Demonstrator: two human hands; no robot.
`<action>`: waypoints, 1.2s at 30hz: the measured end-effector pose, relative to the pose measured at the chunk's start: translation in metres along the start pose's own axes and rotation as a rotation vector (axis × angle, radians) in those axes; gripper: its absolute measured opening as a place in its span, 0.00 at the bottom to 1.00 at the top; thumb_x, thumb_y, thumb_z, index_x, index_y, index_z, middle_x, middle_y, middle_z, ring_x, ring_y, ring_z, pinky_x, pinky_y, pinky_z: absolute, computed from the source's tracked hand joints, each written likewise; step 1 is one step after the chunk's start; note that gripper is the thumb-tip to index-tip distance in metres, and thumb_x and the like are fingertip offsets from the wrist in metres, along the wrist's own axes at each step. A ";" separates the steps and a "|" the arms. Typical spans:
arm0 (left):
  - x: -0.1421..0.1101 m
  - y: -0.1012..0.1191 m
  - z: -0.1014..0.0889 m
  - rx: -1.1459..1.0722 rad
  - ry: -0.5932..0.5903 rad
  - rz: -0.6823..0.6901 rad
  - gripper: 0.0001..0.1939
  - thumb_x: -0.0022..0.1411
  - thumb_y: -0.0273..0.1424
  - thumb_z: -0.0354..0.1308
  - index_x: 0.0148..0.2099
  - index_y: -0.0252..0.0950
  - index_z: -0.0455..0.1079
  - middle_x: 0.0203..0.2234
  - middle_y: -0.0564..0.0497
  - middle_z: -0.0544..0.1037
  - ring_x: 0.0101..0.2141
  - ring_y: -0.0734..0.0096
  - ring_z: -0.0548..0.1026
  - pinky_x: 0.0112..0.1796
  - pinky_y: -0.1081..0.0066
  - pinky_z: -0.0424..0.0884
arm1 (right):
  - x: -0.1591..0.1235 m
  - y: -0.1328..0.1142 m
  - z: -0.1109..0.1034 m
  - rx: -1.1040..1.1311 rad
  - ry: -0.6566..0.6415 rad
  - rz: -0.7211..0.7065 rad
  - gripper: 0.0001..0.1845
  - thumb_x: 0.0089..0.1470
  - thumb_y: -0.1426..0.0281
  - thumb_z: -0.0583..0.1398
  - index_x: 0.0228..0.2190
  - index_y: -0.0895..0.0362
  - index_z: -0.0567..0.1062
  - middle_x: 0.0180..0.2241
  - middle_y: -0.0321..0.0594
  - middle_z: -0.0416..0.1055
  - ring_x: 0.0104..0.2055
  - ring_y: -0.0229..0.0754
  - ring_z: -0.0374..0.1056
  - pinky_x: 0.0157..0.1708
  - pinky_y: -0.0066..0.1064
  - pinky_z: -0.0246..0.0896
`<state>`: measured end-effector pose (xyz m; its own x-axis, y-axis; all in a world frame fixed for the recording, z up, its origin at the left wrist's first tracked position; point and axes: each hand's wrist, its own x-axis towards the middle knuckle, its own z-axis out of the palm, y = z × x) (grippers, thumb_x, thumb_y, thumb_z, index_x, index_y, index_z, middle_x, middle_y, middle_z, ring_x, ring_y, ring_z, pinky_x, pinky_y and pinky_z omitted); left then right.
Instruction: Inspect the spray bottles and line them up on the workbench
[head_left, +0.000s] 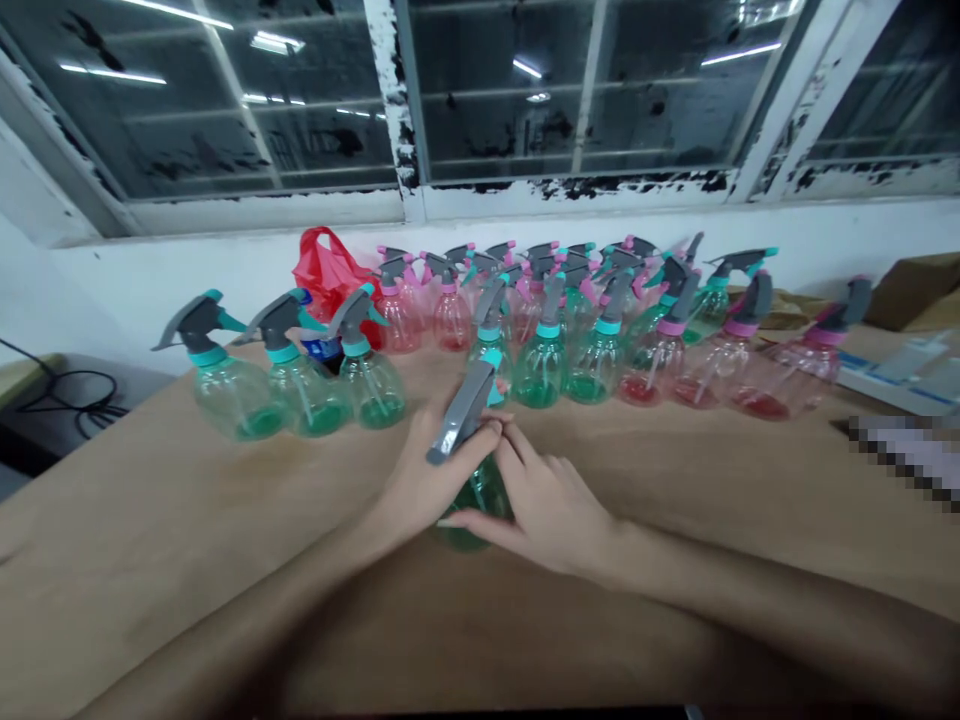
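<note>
Near the middle of the table, a green spray bottle (480, 495) with a grey and teal spray head is between my hands, its head tilted up to the right. My left hand (431, 465) wraps round the neck below the spray head, its thumb across the front. My right hand (547, 495) is closed round the right side of the bottle's body, its thumb reaching across the lower front. The fingers behind the bottle are hidden. Just beyond it stands another green spray bottle (480, 345), partly covered by the held one.
Three green spray bottles (307, 400) stand at the left. A row of green and pink spray bottles (645, 360) runs right, with several more behind. A red plastic bag (330, 270) sits at the back. Cardboard (919, 290) and a pale tray (885, 385) are at the right.
</note>
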<state>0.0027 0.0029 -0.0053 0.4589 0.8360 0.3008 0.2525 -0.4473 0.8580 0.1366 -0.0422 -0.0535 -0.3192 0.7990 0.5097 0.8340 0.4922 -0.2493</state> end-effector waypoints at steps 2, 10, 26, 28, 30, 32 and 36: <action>0.005 -0.002 0.005 0.006 0.031 0.010 0.12 0.58 0.28 0.54 0.44 0.40 0.70 0.37 0.52 0.79 0.42 0.66 0.76 0.48 0.64 0.69 | -0.006 0.010 0.000 0.022 -0.019 -0.015 0.42 0.53 0.43 0.47 0.54 0.66 0.61 0.47 0.59 0.68 0.42 0.56 0.70 0.29 0.40 0.69; 0.020 -0.001 0.019 0.043 0.059 -0.013 0.14 0.56 0.31 0.52 0.45 0.43 0.70 0.33 0.52 0.79 0.36 0.60 0.77 0.38 0.60 0.73 | -0.036 0.070 -0.004 0.057 -0.139 0.032 0.35 0.56 0.49 0.50 0.56 0.60 0.58 0.50 0.53 0.67 0.50 0.53 0.66 0.44 0.46 0.66; 0.027 0.002 0.019 0.030 -0.086 0.008 0.24 0.53 0.24 0.50 0.52 0.46 0.66 0.36 0.54 0.78 0.27 0.67 0.75 0.29 0.66 0.72 | -0.039 0.100 0.013 0.223 -0.177 0.108 0.25 0.56 0.55 0.55 0.50 0.57 0.65 0.51 0.48 0.67 0.54 0.49 0.62 0.53 0.47 0.58; 0.026 0.002 0.020 0.029 -0.085 -0.004 0.24 0.53 0.24 0.50 0.52 0.46 0.66 0.34 0.54 0.78 0.26 0.68 0.74 0.28 0.66 0.71 | -0.040 0.101 0.014 0.222 -0.184 0.099 0.24 0.56 0.56 0.55 0.49 0.56 0.66 0.51 0.48 0.67 0.55 0.49 0.62 0.54 0.48 0.57; 0.025 0.002 0.020 0.031 -0.078 -0.015 0.23 0.53 0.25 0.50 0.51 0.45 0.67 0.33 0.54 0.77 0.28 0.66 0.75 0.29 0.66 0.72 | -0.040 0.101 0.014 0.223 -0.184 0.095 0.23 0.57 0.57 0.55 0.49 0.56 0.66 0.51 0.47 0.67 0.55 0.49 0.61 0.54 0.49 0.56; 0.024 0.002 0.020 0.035 -0.076 -0.023 0.22 0.54 0.25 0.50 0.51 0.46 0.67 0.32 0.54 0.77 0.30 0.65 0.75 0.31 0.66 0.72 | -0.039 0.101 0.014 0.221 -0.180 0.095 0.21 0.57 0.59 0.55 0.49 0.56 0.66 0.51 0.47 0.68 0.55 0.49 0.62 0.54 0.49 0.57; 0.025 0.000 0.020 0.023 -0.073 0.004 0.20 0.56 0.27 0.50 0.51 0.46 0.67 0.31 0.54 0.77 0.33 0.64 0.76 0.34 0.64 0.72 | -0.039 0.100 0.014 0.210 -0.158 0.074 0.19 0.58 0.63 0.55 0.49 0.56 0.65 0.50 0.47 0.68 0.54 0.47 0.62 0.54 0.48 0.57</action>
<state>0.0312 0.0171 -0.0066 0.5208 0.8091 0.2721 0.2695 -0.4583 0.8470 0.2263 -0.0190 -0.1093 -0.3406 0.8715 0.3529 0.7515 0.4779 -0.4549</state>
